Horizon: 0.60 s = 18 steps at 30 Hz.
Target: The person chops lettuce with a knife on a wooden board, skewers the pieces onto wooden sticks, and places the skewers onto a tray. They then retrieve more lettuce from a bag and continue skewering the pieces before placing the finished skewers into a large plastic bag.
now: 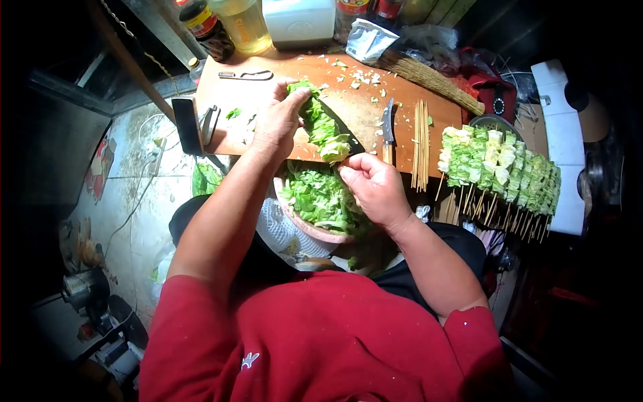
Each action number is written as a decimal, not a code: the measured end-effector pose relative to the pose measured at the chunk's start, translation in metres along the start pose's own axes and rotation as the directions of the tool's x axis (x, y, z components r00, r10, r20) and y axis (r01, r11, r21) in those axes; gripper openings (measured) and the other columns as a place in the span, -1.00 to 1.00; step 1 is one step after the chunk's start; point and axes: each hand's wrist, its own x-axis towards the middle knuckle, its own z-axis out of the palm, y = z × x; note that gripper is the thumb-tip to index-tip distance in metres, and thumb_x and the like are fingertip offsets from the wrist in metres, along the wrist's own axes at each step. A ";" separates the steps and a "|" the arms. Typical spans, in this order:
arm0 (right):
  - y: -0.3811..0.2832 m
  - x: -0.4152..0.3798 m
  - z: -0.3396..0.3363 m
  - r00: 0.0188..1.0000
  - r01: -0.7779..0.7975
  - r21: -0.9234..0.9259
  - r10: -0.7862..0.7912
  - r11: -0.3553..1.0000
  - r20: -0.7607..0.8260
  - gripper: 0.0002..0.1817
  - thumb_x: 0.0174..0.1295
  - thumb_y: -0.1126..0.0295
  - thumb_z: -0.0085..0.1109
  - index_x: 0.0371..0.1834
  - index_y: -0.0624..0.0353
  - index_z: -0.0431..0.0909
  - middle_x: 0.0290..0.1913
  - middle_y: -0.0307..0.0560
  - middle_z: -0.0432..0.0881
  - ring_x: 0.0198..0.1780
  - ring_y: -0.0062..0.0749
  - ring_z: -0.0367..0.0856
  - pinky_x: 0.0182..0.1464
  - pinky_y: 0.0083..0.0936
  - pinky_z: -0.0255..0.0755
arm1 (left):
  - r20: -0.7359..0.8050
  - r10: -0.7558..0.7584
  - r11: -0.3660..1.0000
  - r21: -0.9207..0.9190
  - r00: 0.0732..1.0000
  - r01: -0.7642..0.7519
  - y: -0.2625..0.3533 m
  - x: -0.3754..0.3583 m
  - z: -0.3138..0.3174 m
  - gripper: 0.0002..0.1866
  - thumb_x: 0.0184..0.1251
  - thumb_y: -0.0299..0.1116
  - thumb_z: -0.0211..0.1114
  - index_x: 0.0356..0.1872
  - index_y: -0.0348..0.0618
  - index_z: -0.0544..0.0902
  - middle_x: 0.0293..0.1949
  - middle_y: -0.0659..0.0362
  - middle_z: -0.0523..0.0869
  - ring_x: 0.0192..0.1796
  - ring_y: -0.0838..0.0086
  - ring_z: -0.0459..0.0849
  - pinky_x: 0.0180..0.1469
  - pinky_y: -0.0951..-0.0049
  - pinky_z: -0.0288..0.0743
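My left hand (278, 119) is closed around the upper end of a lettuce skewer (324, 127), its thumb against the green leaves. At the lower end, my right hand (376, 185) pinches the stick, mostly hidden by its fingers. Right behind the leaves lies a dark flat object (348, 132) on the wooden board (295, 65). Below both hands, cut lettuce leaves (320, 197) fill a pinkish basin (313, 232). Bare bamboo skewers (420, 144) and a knife (388, 127) lie to the right. Finished lettuce skewers (499, 161) are piled beyond them.
A peeler (245, 75) lies at the board's back left, and a phone (188, 126) stands at its left edge. Bottles (242, 25) and a white container (299, 23) line the back. A straw brush (432, 79) rests at the back right.
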 end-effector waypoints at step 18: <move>0.001 0.014 0.021 1.000 -0.013 -0.090 0.013 0.996 0.010 -0.77 0.23 0.34 0.06 -0.44 0.28 0.58 -0.61 -0.05 0.49 -0.54 -0.51 0.39 -0.36 -0.46 0.36 | -0.374 0.018 1.000 -0.001 0.927 -0.020 -0.022 0.005 0.018 -0.67 0.34 -0.25 0.17 0.04 -0.19 0.51 -0.15 0.16 0.58 -0.15 0.49 0.52 -0.07 0.45 0.46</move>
